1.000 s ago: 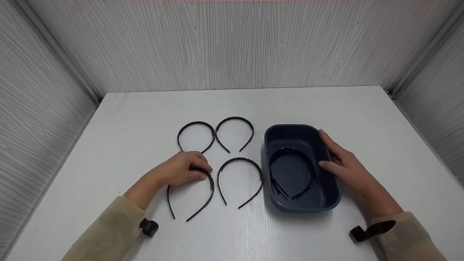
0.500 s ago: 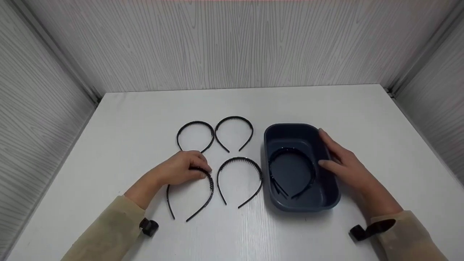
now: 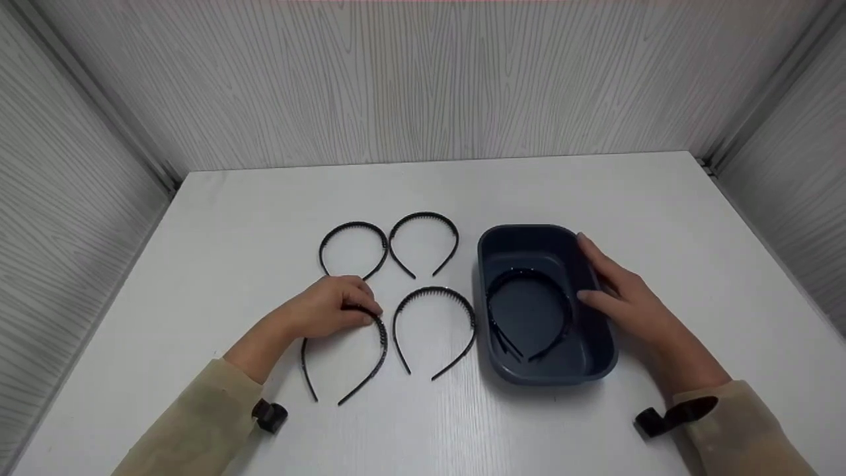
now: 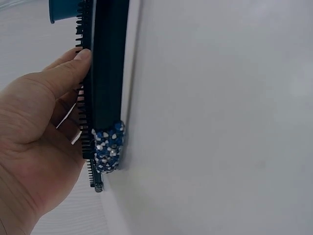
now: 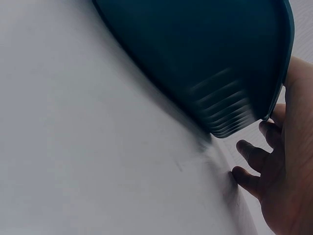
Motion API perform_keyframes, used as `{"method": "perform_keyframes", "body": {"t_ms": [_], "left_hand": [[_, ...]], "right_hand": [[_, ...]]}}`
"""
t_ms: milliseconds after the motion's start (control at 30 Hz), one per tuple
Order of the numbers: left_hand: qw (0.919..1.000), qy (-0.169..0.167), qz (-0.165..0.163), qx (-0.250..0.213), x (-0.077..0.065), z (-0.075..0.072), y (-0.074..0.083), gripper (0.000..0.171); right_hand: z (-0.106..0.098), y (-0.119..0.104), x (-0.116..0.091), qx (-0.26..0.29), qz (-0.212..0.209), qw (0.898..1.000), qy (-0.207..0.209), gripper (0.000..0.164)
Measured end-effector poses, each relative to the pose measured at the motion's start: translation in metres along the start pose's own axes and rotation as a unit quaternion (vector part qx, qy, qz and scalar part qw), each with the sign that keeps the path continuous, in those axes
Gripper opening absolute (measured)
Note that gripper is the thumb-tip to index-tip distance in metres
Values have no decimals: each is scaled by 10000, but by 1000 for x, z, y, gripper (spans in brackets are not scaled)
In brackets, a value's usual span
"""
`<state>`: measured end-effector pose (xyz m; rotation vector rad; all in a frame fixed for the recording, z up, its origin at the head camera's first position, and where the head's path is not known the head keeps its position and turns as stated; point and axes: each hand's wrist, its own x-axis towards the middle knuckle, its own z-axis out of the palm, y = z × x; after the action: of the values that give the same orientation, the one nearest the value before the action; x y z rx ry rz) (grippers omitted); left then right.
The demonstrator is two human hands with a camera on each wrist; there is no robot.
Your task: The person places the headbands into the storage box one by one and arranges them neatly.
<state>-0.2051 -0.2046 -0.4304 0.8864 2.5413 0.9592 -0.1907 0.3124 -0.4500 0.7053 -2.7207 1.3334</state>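
The near-left headband (image 4: 107, 68) lies on the white counter (image 3: 264, 205), ends toward me, and my left grip (image 3: 329, 308) pinches it at the top of its arch, thumb at the toothed inner side; blue and white beads cluster on its outer face. Just right of it sits the near-right headband (image 3: 433, 289), close beside the dark blue tub (image 3: 537, 246). Beyond these, the far-left headband (image 3: 357, 223) and far-right headband (image 3: 423, 213) lie side by side, the former's ends partly behind my fingers. My right grip (image 3: 621, 301) holds the tub's right side, thumb over the rim. Inside lies a dark loop of headbands (image 3: 568, 314), perhaps two overlapping, though dark on dark makes counting hard. Tan sleeves (image 3: 192, 413) cover my forearms; a wood-grained panel (image 3: 423, 86) stands behind.
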Motion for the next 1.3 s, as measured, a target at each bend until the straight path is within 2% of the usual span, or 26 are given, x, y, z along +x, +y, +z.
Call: {"method": "perform_keyframes", "body": {"t_ms": [533, 767, 1300], "left_hand": [[9999, 27, 144, 18, -1, -2, -1, 17], [10000, -13, -2, 35, -3, -4, 0, 16], [9999, 89, 55, 21, -7, -11, 2, 16]], "right_hand": [[0, 1, 0, -89, 22, 10000, 12, 82], [0, 0, 0, -25, 54, 10000, -22, 82], [0, 1, 1, 10, 24, 10000, -12, 82]]}}
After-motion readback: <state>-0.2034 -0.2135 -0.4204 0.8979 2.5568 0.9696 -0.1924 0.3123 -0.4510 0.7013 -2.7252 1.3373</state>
